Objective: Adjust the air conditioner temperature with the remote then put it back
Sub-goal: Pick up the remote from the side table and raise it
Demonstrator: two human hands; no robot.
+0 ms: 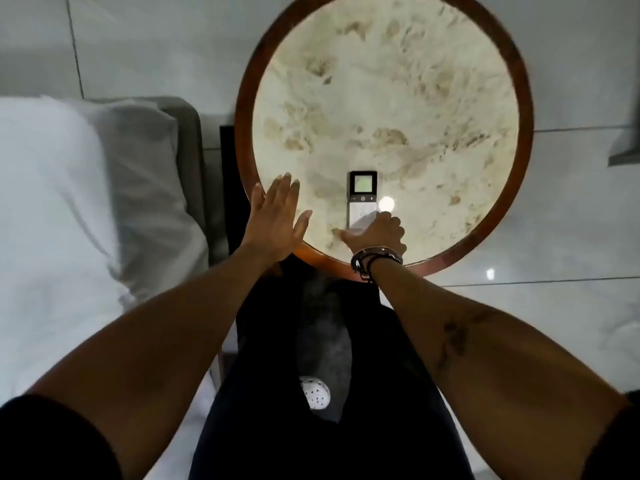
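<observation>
A slim white remote (361, 197) with a small screen and a dark button strip lies flat on the round marble-topped table (391, 98), near its front edge. My right hand (375, 235), with bracelets at the wrist, covers the remote's near end, fingers curled around it. The screen end points away from me and stays visible. My left hand (277, 216) hovers flat over the table's left rim with fingers spread and holds nothing.
The table has a raised brown wooden rim (244, 109). A bed with a white pillow (52, 202) and grey headboard (188, 140) stands at the left. Pale glossy floor tiles (571, 220) lie to the right. My dark trousers fill the lower middle.
</observation>
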